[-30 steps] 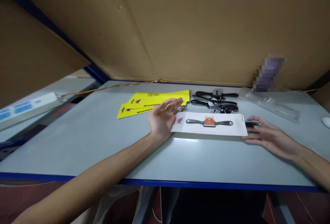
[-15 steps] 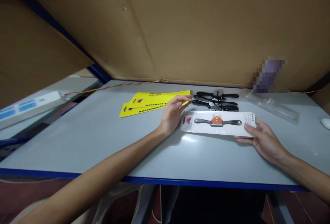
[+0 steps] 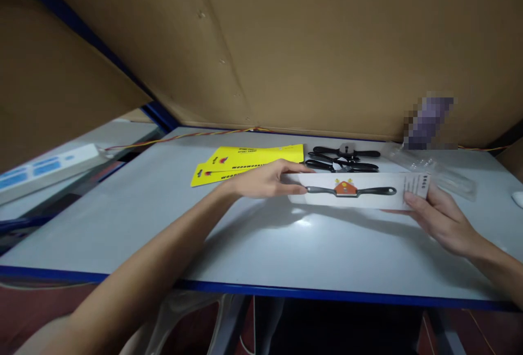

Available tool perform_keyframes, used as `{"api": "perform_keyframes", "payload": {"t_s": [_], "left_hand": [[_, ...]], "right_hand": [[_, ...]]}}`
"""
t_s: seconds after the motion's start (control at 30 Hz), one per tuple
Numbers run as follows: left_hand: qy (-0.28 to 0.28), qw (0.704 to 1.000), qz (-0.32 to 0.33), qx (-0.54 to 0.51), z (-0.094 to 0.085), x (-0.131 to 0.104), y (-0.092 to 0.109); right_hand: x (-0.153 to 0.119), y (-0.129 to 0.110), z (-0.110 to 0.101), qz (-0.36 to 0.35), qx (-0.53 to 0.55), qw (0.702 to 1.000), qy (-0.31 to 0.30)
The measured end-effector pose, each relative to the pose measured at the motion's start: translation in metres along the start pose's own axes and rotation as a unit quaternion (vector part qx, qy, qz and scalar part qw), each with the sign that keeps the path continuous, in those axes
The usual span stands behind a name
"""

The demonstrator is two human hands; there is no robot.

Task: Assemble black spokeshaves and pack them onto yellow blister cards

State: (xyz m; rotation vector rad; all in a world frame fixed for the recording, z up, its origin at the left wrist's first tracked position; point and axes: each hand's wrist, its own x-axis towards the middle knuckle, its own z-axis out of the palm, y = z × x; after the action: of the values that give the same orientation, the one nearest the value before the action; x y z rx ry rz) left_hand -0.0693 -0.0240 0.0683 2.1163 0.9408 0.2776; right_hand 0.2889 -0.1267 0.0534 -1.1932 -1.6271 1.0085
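Note:
A white card package (image 3: 322, 198) with a picture of a black two-handled tool and an orange shape is held above the table's middle. My left hand (image 3: 269, 179) grips its left end, thumb on the front face. At the right end, my right hand (image 3: 443, 216) pinches the card with the thumb in front. Just behind the package lie several black two-handled tools (image 3: 347, 152), partly hidden by it. To their left, yellow cards (image 3: 261, 154) with black lettering overlap each other, their lower edge partly covered by my left hand.
Clear plastic shells (image 3: 445, 178) lie on the grey table (image 3: 134, 224) at the back right, beside a blurred purple object (image 3: 429, 121). A white power strip (image 3: 53, 167) is at the far left. Cardboard walls (image 3: 306, 44) rise behind.
My left hand has moved onto the package's left end and closed on it. The package has been raised slightly and shifted right, together with my right hand.

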Motion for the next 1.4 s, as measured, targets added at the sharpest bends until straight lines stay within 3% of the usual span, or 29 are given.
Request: {"api": "perform_keyframes", "payload": {"t_s": [0.07,0.2,0.27,0.37,0.47,0.53,0.6,0.73,0.83,0.93,1.1,1.23,1.33,1.4], "left_hand": [[-0.008,0.994,0.016,0.105,-0.01,0.002,0.022],[0.011,0.971,0.098,0.219,-0.005,0.019,0.054],[0.036,0.96,0.125,0.249,-0.005,0.027,0.049],[0.161,0.935,0.096,0.302,-0.018,0.033,0.017],[0.267,0.911,0.015,0.314,-0.031,0.037,-0.018],[0.269,0.904,-0.004,0.331,-0.032,0.045,-0.027],[0.248,0.892,0.0,0.377,-0.025,0.059,-0.022],[0.184,0.866,-0.008,0.465,-0.007,0.096,0.003],[0.169,0.857,-0.033,0.485,-0.006,0.112,0.007],[0.204,0.856,-0.079,0.469,-0.016,0.108,-0.013],[0.266,0.853,-0.168,0.416,-0.042,0.075,-0.069],[0.251,0.87,-0.19,0.38,-0.058,0.053,-0.108],[0.236,0.887,-0.185,0.351,-0.062,0.049,-0.121],[0.264,0.894,-0.147,0.332,-0.06,0.05,-0.118]], "right_hand": [[0.01,-0.008,0.0,-0.085,-0.081,0.993,-0.003],[0.032,-0.024,0.009,-0.239,-0.189,0.952,-0.038],[0.041,-0.025,0.007,-0.305,-0.241,0.921,-0.025],[0.052,-0.013,-0.018,-0.353,-0.304,0.882,0.072],[0.062,0.016,-0.059,-0.292,-0.377,0.867,0.146],[0.068,0.036,-0.084,-0.227,-0.408,0.866,0.179],[0.071,0.053,-0.101,-0.178,-0.441,0.862,0.174],[0.068,0.067,-0.114,-0.101,-0.59,0.795,0.1],[0.062,0.072,-0.118,-0.023,-0.625,0.779,0.055],[0.057,0.076,-0.119,0.01,-0.612,0.791,0.03],[0.056,0.068,-0.114,-0.013,-0.616,0.787,0.026],[0.055,0.064,-0.105,-0.023,-0.62,0.783,0.042],[0.052,0.063,-0.087,-0.084,-0.629,0.77,0.068],[0.051,0.061,-0.067,-0.156,-0.613,0.772,0.06]]}}
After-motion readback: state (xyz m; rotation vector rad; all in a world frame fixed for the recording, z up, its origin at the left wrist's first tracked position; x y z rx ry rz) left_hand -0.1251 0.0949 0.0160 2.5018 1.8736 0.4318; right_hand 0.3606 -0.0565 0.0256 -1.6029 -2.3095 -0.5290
